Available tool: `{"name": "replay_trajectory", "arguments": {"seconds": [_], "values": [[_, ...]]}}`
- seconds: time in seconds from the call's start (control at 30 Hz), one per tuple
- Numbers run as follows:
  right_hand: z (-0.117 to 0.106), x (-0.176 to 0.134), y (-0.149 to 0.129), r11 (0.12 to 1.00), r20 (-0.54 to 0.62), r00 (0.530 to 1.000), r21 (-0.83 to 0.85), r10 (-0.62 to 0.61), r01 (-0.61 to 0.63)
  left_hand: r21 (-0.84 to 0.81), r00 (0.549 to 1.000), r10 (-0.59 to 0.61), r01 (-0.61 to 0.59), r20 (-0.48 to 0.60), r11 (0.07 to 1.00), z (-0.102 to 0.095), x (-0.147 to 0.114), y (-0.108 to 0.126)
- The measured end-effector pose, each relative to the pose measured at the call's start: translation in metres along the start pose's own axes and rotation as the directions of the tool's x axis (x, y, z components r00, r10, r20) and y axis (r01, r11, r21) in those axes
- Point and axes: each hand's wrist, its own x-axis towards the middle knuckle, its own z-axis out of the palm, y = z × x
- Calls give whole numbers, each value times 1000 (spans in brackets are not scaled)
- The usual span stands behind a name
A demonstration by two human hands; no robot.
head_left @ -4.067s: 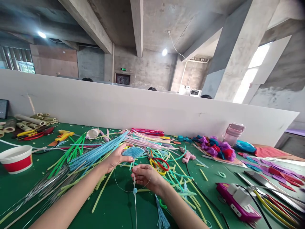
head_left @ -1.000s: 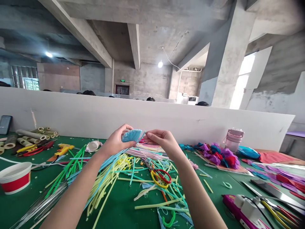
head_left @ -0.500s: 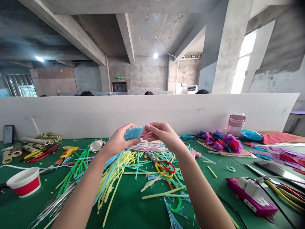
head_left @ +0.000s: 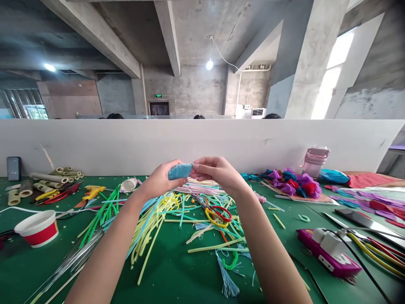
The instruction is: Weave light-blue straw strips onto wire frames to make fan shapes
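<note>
A small light blue fabric piece (head_left: 179, 171) with a ridged, stitched-looking upper edge is held up above the middle of the table. My left hand (head_left: 160, 180) grips it between thumb and fingers from the left. At its right corner, the thumb and index finger of my right hand (head_left: 218, 172) are pinched together. Whatever is between those fingertips is too small to make out, though a thin thread seems to hang in a loop beneath. Below both hands lie scissors (head_left: 218, 216) with red and yellow handles, on a heap of yellow and teal strips (head_left: 152, 226).
Left: a paper cup (head_left: 38, 230), a yellow glue gun (head_left: 93, 192), bamboo pieces (head_left: 49, 178) and thin wires. Right: a purple power strip (head_left: 329, 257) with cables, purple and red petals (head_left: 294, 183), and a pink bottle (head_left: 315, 162). A white partition (head_left: 202, 141) stands behind.
The view has tilted down slightly, so everything sits a little higher. The blue piece looks turned somewhat flatter, and both hands keep their places at it.
</note>
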Motion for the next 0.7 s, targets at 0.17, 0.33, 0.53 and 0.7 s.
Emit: {"name": "replay_trajectory", "arguments": {"seconds": [0.17,0.33,0.53,0.7], "values": [[7,-1,0,991,-25,995,-95,-98,95,-106,999,-29,31,18,994,1,-2,2],[14,0,2,965,-43,976,-160,-215,206,-279,996,-86,83,1,957,3,-2,1],[21,4,10,863,-94,909,-367,-407,348,-316,990,-140,122,-34,941,3,1,-4],[22,6,14,836,-123,885,-407,-449,367,-233,991,-106,84,-85,969,3,1,-2]]}}
